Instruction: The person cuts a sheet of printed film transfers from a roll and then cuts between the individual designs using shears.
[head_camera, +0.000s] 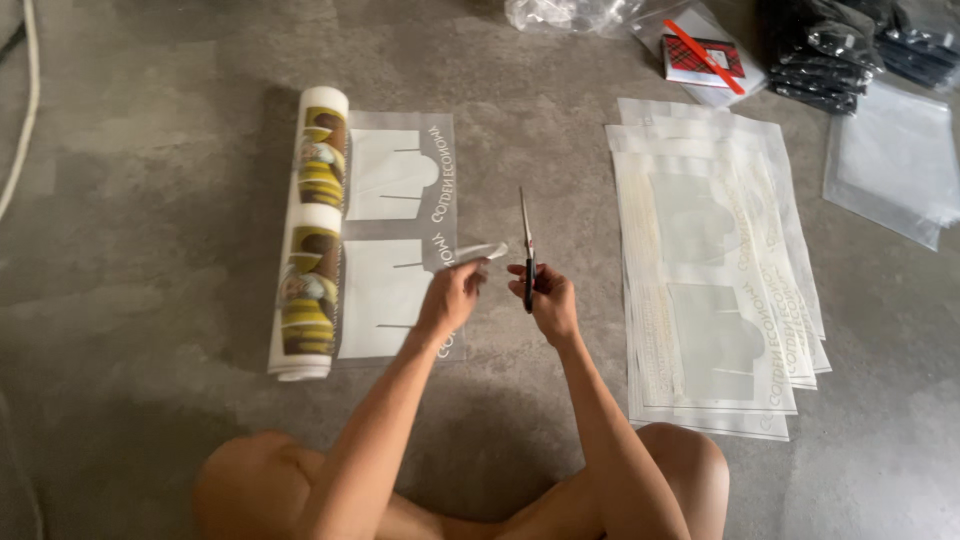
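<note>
Cutting film sheets off the roll (312, 235), seated on the floor (140, 200).
My right hand (548, 300) grips scissors (527, 245); my left hand (452, 292) pinches a trimmed film strip (480, 251); next comes a straight cut.

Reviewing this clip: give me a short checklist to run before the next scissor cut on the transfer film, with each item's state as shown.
1. Scissors gripped in the right hand, blades pointing away from the body: ok.
2. Left hand pinching the film edge, lifted off the floor: ok.
3. Left fingers out of the blades' path: ok, there is a gap between them.
4. Blades open for the cut: cannot tell, they look closed or edge-on.
5. Roll lying flat, partly unrolled on the floor: ok.
6. Stack of cut sheets apart from the cutting spot: ok.
</note>
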